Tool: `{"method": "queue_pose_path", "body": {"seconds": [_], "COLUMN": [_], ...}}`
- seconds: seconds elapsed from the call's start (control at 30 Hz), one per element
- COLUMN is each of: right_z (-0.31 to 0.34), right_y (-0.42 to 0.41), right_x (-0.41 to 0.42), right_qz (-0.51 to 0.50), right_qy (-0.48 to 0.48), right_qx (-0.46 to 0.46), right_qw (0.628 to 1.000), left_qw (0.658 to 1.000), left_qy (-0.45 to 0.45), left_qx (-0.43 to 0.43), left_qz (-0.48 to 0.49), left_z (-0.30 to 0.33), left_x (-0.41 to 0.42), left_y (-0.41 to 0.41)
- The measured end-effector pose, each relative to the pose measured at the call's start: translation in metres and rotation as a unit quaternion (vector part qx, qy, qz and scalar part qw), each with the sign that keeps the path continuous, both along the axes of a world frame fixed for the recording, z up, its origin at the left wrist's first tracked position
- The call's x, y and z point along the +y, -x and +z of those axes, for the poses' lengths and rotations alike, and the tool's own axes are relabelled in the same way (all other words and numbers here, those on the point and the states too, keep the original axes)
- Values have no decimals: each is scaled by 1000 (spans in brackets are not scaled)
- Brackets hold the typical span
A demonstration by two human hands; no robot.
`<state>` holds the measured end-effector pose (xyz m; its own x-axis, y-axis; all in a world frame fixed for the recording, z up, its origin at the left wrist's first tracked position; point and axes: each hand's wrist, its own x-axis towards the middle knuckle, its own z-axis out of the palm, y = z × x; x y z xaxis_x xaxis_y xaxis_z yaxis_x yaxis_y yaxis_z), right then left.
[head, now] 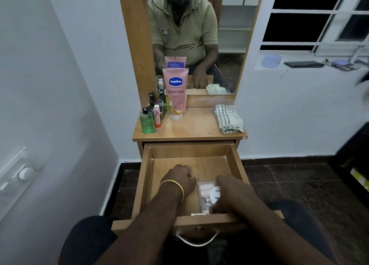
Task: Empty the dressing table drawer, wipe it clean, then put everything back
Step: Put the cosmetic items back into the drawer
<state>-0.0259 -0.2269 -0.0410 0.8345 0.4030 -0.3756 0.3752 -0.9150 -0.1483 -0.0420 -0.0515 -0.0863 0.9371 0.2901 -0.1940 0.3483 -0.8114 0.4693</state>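
A: Where are the hands?

B: Both are down inside the open drawer (146, 177). The left hand (180, 180) has its fingers curled under near the middle of the drawer floor; what it holds, if anything, I cannot tell. The right hand (229, 193) is clamped on a clear plastic pack (205, 195) with a round white label (only part of the print is readable), lying at the drawer's front right corner.

A: And the rest of the drawer's things?

B: Up on the wooden surface (191, 129). A pink Vaseline tube (175, 93) stands upright against the mirror (225, 35), with a cluster of small bottles (154, 105) just beside it to the left, and a green bottle (147, 123) at the front of that cluster.

A: The cloth?

B: A striped cloth (228, 119) lies folded at the right end of the surface, well apart from the bottles.
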Motion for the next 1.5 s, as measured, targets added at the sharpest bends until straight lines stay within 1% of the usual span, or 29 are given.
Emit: {"method": "queue_pose_path", "body": {"seconds": [0.07, 0.1, 0.2, 0.27, 0.37, 0.43, 0.5, 0.63, 0.7, 0.8, 0.9, 0.97, 1.03, 1.1, 1.17, 1.27, 1.33, 1.37, 1.4, 1.43, 1.47, 1.5], "right_z": [13, 23, 68, 101, 143, 160, 171, 170, 163, 158, 154, 148, 138, 125, 108, 82, 65, 57, 47, 37, 27, 19], "right_y": [-7, -13, -40, -58, -86, -106, -124, -143, -145, -142, -126, -108, -89, -73, -60, -48, -42, -39, -36, -32, -31, -30], "right_x": [7, 12, 36, 58, 96, 118, 136, 151, 149, 140, 124, 109, 90, 67, 44, 21, 11, 7, 3, -1, -6, -9], "right_qz": [-4, -9, -12, -12, 1, 34, 64, 107, 119, 97, 81, 68, 45, 3, -48, -146, -207, -231, -250, -266, -275, -276], "right_qy": [-12, -34, -131, -208, -306, -312, -278, -197, -194, -260, -340, -391, -430, -473, -525, -590, -618, -622, -616, -600, -567, -513], "right_qx": [8, -4, -110, -194, -311, -366, -396, -388, -391, -388, -338, -316, -312, -297, -259, -183, -134, -118, -109, -107, -111, -117], "right_qw": [1000, 999, 985, 959, 900, 876, 873, 894, 892, 879, 874, 862, 846, 830, 809, 773, 747, 739, 739, 747, 769, 805], "left_qw": [1000, 1000, 1000, 1000, 999, 999, 999, 998, 998, 996, 989, 979, 958, 934, 921, 908, 901, 901, 903, 904, 904, 906], "left_qy": [5, 7, 21, 27, 28, 31, 35, 44, 39, 48, 87, 111, 152, 190, 199, 216, 213, 194, 166, 138, 118, 106], "left_qx": [-4, -5, -4, -5, -12, -17, -19, -25, -38, -60, -97, -148, -214, -271, -315, -348, -358, -363, -365, -364, -358, -343], "left_qz": [5, 4, 1, 6, 8, 14, 20, 34, 38, 47, 72, 90, 115, 132, 113, 93, 119, 137, 156, 179, 201, 224], "left_z": [1, 1, 1, 2, -1, -2, -1, 3, 4, 6, 4, 5, 7, 10, 12, 12, 12, 13, 15, 16, 19, 18], "left_x": [1, 1, 2, 2, 2, 2, 2, 2, 2, 1, 3, 5, 4, 1, 0, -1, -1, 0, 1, 2, 3, 4], "left_y": [0, 0, 1, 1, 2, 1, 2, 3, 2, 2, 2, 3, 2, 3, 3, 3, 4, 5, 5, 6, 6, 6]}}
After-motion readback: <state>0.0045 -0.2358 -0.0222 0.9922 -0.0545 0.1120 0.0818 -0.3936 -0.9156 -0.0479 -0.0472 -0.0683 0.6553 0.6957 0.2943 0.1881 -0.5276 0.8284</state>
